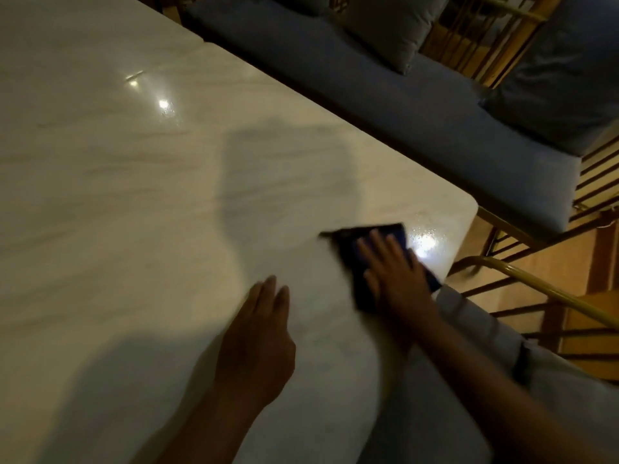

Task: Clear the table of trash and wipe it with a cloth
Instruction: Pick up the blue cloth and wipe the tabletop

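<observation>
Dark blue cloth (371,262) lies flat near the pale marble table's (134,179) right corner, pressed under the spread fingers of the right hand (398,279). The left hand (261,333) rests open alongside. Wiping appears underway; the next stroke likely needs steady downward pressure.

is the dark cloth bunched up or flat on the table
Flat: the dark blue cloth lies spread on the white marble table under the right hand's straight fingers.

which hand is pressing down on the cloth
The right hand, flat on the dark blue cloth near the table corner; the left hand rests on bare tabletop.
</observation>
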Demonstrator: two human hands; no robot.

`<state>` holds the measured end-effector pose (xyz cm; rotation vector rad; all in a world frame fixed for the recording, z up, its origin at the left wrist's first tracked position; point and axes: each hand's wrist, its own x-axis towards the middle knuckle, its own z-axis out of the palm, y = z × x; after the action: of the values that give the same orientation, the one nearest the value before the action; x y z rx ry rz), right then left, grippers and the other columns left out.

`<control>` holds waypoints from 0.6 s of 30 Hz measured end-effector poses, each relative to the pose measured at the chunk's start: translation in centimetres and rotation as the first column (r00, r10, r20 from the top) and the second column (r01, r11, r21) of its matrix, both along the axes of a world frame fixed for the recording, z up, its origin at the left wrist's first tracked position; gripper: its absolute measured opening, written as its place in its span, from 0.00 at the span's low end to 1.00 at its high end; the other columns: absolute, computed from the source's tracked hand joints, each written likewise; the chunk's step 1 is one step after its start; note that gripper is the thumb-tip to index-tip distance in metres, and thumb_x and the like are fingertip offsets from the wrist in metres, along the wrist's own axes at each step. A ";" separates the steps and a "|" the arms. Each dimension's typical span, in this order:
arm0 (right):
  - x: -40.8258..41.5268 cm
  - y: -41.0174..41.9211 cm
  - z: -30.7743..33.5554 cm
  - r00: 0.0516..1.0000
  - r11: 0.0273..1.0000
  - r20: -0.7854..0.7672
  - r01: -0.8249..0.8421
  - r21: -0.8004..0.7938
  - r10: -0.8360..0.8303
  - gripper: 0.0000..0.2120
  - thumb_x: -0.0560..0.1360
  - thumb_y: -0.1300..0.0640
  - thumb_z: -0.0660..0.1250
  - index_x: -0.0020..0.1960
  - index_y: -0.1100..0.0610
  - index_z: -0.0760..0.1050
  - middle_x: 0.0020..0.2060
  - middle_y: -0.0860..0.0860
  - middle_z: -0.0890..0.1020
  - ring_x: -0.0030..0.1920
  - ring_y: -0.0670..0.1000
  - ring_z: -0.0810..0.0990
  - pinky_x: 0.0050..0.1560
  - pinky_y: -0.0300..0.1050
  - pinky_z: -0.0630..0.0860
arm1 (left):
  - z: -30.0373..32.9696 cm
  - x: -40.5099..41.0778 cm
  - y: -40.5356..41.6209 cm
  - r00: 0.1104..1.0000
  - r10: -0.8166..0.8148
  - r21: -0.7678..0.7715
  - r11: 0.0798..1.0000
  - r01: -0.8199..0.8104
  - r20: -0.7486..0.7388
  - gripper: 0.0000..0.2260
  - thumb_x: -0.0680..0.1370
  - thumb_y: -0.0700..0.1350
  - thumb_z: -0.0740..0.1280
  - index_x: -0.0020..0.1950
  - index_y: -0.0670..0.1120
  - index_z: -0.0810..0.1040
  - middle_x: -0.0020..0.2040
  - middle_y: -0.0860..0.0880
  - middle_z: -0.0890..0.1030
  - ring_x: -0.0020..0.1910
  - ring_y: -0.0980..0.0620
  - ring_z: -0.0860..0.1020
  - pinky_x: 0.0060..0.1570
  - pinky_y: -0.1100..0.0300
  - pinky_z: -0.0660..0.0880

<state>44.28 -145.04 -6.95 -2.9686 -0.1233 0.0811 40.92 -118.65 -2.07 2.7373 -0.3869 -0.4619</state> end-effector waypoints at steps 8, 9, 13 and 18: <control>11.1 -6.6 0.7 0.901 0.901 -0.025 0.433 0.019 -0.432 0.26 0.83 0.47 0.47 0.80 0.49 0.47 0.80 0.54 0.50 0.79 0.58 0.48 0.76 0.63 0.45 | 0.4 0.7 -2.2 0.999 -0.036 0.063 0.997 0.037 -0.015 0.32 0.80 0.47 0.58 0.82 0.49 0.49 0.82 0.49 0.44 0.81 0.47 0.45 0.77 0.56 0.53; 10.2 -5.0 0.3 0.926 0.926 0.001 0.376 0.017 -0.377 0.27 0.82 0.46 0.46 0.80 0.49 0.49 0.80 0.54 0.51 0.79 0.59 0.49 0.76 0.64 0.48 | 0.4 0.8 -2.4 0.999 -0.043 0.072 0.996 0.045 -0.020 0.32 0.80 0.47 0.58 0.82 0.49 0.49 0.82 0.48 0.44 0.81 0.47 0.45 0.77 0.55 0.53; -0.9 2.4 0.0 0.999 0.996 -0.014 0.050 0.075 -0.050 0.28 0.80 0.44 0.46 0.80 0.46 0.52 0.79 0.53 0.53 0.79 0.59 0.48 0.76 0.62 0.47 | 0.9 0.9 -3.1 0.994 -0.055 0.092 0.994 0.063 -0.091 0.34 0.79 0.46 0.58 0.82 0.48 0.47 0.82 0.47 0.41 0.81 0.46 0.43 0.77 0.54 0.53; -3.4 -2.7 0.7 1.000 0.998 -0.026 0.017 0.058 -0.015 0.27 0.81 0.44 0.46 0.79 0.43 0.51 0.79 0.48 0.52 0.79 0.55 0.48 0.76 0.60 0.45 | 0.9 1.4 -4.6 0.987 -0.125 0.092 0.987 0.134 -0.099 0.33 0.81 0.48 0.57 0.82 0.49 0.43 0.82 0.48 0.38 0.80 0.46 0.40 0.77 0.54 0.55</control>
<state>40.88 -147.76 -6.27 -2.9086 -0.0969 0.1109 42.34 -123.21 -1.16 2.7828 -0.5332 -0.6570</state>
